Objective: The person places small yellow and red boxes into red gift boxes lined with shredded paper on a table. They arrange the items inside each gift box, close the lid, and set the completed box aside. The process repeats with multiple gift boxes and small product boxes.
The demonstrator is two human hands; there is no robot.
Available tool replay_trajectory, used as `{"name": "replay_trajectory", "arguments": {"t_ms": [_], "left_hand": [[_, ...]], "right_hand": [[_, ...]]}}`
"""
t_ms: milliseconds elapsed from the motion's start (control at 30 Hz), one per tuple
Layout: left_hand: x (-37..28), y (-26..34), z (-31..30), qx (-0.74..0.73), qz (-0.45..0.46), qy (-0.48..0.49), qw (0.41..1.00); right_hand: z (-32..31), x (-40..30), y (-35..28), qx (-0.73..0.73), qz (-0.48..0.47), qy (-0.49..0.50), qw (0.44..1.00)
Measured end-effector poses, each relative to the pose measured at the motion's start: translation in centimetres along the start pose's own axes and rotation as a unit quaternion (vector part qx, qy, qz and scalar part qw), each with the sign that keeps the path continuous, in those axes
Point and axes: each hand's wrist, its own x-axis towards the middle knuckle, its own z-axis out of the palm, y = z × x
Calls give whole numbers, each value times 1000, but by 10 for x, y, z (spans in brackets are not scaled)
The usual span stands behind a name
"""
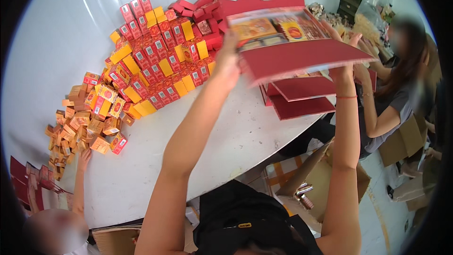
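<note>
A red cardboard gift box (308,56) is held up over the table between my two hands, slightly blurred. My left hand (228,60) grips its left side, and my right hand (343,72) supports the right side near the front flap. The box is open: a red panel with cut-out windows (262,5) rises at the back. Inside lie a yellow-and-red packet (293,31), an orange packet (254,28) and other small packages. Beneath it, more red boxes with flaps (300,108) are stacked at the table's right edge, partly hidden.
Red and yellow small cartons (152,60) are piled along the wall, with orange-brown cartons (76,127) at left. A co-worker's hand (84,156) touches that pile. Another person (385,113) works at right. An open cardboard box (318,184) stands below the white table (219,131).
</note>
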Motion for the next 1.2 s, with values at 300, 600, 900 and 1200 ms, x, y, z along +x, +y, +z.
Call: {"name": "replay_trajectory", "arguments": {"t_ms": [300,600,900,1200], "left_hand": [[-4,-116,-56,223,-53,-7,973],[-276,-18,-323,548,167,426,700],[-494,6,-311,436,152,675,575],[-470,-46,-256,395,174,673,601]], "right_hand": [[-199,-18,59,-62,-16,92,994],[-105,-276,146,-422,-154,141,882],[-171,-360,309,-602,222,-243,728],[-245,-476,290,-631,397,-59,664]]}}
